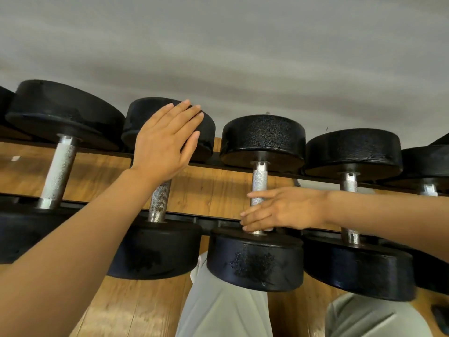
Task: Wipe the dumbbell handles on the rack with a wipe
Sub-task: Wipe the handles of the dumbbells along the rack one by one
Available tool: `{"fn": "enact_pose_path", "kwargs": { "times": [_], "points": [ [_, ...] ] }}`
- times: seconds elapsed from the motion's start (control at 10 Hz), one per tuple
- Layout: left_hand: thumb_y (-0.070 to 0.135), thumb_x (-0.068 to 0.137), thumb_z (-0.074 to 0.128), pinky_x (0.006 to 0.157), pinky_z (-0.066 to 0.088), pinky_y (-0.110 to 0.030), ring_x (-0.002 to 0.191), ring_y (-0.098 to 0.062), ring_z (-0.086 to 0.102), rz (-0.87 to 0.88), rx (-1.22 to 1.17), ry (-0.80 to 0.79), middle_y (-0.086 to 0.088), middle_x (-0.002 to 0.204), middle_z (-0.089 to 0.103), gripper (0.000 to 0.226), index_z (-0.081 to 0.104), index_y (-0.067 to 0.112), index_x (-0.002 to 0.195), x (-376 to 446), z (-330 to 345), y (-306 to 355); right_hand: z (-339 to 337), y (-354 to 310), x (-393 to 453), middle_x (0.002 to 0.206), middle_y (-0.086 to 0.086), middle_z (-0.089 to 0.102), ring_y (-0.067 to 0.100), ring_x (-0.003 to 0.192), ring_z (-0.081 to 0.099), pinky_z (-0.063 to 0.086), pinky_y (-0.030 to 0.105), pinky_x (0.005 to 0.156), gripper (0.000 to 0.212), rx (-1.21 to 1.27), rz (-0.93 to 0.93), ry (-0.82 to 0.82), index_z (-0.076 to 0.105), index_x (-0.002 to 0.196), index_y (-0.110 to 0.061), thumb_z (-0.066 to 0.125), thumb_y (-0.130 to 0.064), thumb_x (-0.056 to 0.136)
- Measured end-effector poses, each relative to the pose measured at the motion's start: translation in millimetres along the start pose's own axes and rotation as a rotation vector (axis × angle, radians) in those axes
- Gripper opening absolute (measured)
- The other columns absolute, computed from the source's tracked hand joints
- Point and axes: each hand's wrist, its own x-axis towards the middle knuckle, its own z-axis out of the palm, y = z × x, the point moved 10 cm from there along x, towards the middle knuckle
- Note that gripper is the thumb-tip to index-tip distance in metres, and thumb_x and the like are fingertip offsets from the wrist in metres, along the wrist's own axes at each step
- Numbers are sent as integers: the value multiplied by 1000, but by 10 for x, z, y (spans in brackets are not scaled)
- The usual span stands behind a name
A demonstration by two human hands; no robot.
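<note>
Several black dumbbells with knurled steel handles lie side by side on a black rack rail [218,166]. My left hand [167,139] rests flat, fingers straight, on the far head of the second dumbbell [206,132]; its handle [159,200] shows below my wrist. My right hand [279,210] reaches in from the right, and its fingers lie nearly straight across the lower part of the third dumbbell's handle [259,181]. A small pale sliver [269,229] peeks out under that palm; I cannot tell if it is the wipe.
More dumbbells sit at the left [60,166] and right [349,186] of the rack. Wooden floor [206,188] shows behind the handles. My legs in light trousers [223,310] are below the rack, with a grey wall [243,45] above it.
</note>
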Motion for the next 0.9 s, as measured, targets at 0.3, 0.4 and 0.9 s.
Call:
{"fn": "enact_pose_path", "kwargs": {
  "times": [0.3, 0.4, 0.9],
  "points": [
    [22, 104, 46, 115, 35, -43, 136, -25, 48, -1, 17, -7, -11, 139, 58, 36, 60, 6, 133, -6, -4, 3, -211, 306, -43, 127, 11, 64, 28, 131, 50, 23, 46, 115, 59, -296, 394, 279, 62, 128, -4, 71, -6, 70],
    [23, 105, 45, 116, 33, -42, 136, -25, 47, 1, 11, -22, -11, 140, 58, 37, 60, 6, 134, 3, 3, 11, 0, -85, 22, 132, 4, 62, 21, 138, 42, 6, 45, 121, 49, -171, 181, 213, 60, 132, -10, 49, -8, 84],
    [24, 105, 43, 115, 34, -43, 136, -25, 47, -5, 15, -27, -11, 140, 57, 37, 60, 6, 134, 9, 7, 16, -139, 152, -7, 116, 11, 67, 28, 125, 55, 7, 42, 121, 30, -286, 388, 327, 69, 114, -7, 48, -14, 94]
  ]
}}
